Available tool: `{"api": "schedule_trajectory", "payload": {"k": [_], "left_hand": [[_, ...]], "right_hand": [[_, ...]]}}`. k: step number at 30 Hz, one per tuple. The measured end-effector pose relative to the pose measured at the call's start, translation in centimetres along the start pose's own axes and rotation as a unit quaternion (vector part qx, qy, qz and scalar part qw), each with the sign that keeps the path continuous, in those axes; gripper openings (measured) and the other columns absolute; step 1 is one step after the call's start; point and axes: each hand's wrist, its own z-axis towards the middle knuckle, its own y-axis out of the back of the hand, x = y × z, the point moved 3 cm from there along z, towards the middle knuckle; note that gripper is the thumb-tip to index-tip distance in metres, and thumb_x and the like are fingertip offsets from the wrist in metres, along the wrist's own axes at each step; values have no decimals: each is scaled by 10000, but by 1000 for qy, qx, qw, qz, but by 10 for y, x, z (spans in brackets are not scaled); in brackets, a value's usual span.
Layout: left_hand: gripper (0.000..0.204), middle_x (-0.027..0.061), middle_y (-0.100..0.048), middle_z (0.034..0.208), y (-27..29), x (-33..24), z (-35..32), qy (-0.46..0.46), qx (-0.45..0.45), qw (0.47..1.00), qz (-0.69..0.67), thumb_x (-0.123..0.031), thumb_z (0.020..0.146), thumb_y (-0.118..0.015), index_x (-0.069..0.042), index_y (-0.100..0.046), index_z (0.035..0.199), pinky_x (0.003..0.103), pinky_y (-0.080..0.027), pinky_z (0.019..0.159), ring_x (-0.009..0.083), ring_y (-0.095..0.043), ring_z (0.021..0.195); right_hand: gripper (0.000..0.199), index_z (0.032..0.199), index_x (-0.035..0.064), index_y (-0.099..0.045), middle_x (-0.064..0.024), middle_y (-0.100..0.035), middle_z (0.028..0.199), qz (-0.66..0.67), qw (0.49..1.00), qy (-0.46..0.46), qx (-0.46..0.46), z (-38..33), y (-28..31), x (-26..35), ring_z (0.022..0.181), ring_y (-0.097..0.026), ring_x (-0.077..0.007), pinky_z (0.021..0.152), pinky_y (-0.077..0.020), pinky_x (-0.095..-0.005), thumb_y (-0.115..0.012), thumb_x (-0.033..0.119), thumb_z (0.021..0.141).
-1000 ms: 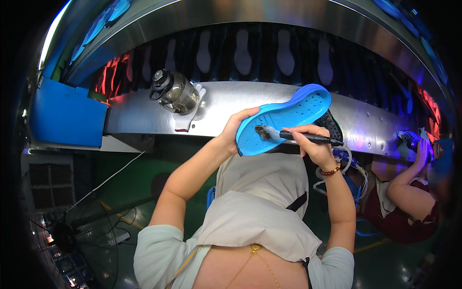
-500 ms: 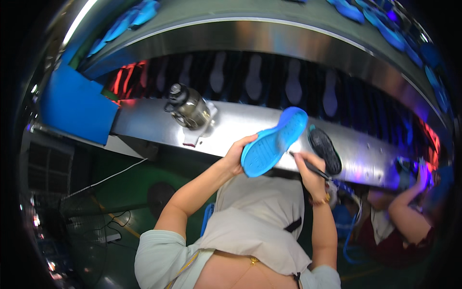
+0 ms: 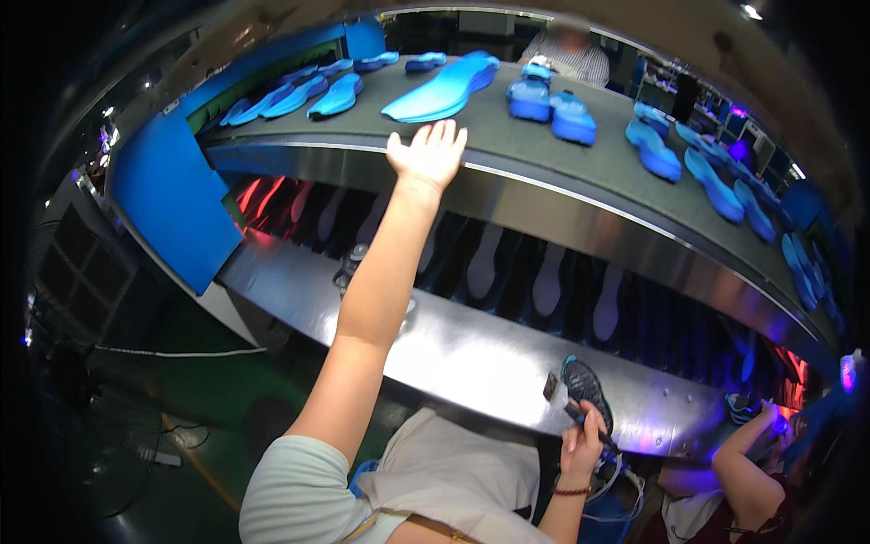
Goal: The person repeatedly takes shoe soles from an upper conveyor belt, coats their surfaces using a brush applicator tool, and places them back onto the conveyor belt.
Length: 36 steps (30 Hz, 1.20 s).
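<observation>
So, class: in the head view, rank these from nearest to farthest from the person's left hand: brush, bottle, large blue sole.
1. Large blue sole: just beyond the left hand.
2. Bottle: lower left, partly hidden.
3. Brush: lower right, in the right hand.

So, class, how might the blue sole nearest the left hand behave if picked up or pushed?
The blue sole probably feels light and bendy, as it looks like moulded foam. Its long, low shape on the belt suggests sliding rather than rolling. Its sheen hints it might be slippery.
</observation>
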Motion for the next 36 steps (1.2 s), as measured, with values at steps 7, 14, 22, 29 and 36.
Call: {"api": "schedule_trajectory", "payload": {"k": [7, 14, 22, 29, 36], "left_hand": [[810, 231, -290, 1337, -33, 112, 50, -135, 234, 625, 733, -552, 764, -519, -50, -250, 1341, 404, -252, 1012, 303, -279, 1260], [885, 239, -220, 1376, -27, 138, 105, -139, 213, 157, 954, -768, 655, -395, -191, -352, 1324, 518, -37, 1034, 396, -142, 1293], [720, 217, -420, 1160, -30, 156, 93, -105, 316, 193, 923, -691, 632, -545, -149, -523, 1105, 475, -275, 954, 363, -342, 1151], [488, 170, -551, 1049, -43, 133, 54, -198, 376, 245, 871, -434, 825, -501, -20, -541, 1080, 365, -394, 882, 301, -510, 1018], [228, 133, -590, 899, -30, 93, -11, -299, 406, 477, 720, -254, 786, -601, -31, -597, 739, 340, -422, 761, 245, -544, 899]], "right_hand": [[217, 972, -1, -545, -148, -617, 937, -17, 995, -25, -92, -5, 39, -2, 360, -354, -67, 365, -270, -198, -459, 181, 892], [209, 985, -5, -545, -106, -612, 858, -30, 995, -48, -80, -18, 81, -5, 399, -379, -85, 413, -312, -223, -473, 166, 889], [223, 1004, -22, -539, -104, -604, 855, -53, 987, -74, -130, -24, 84, -11, 417, -398, -95, 426, -328, -224, -479, 155, 882], [237, 1040, -31, -532, -135, -602, 979, -66, 995, -52, -59, -4, 45, -1, 618, -561, -136, 554, -447, -236, -483, 136, 879], [249, 1066, -64, -527, -132, -588, 1012, -18, 992, -2, -122, -20, 63, 14, 801, -598, -162, 687, -484, -226, -509, 54, 847]]}}
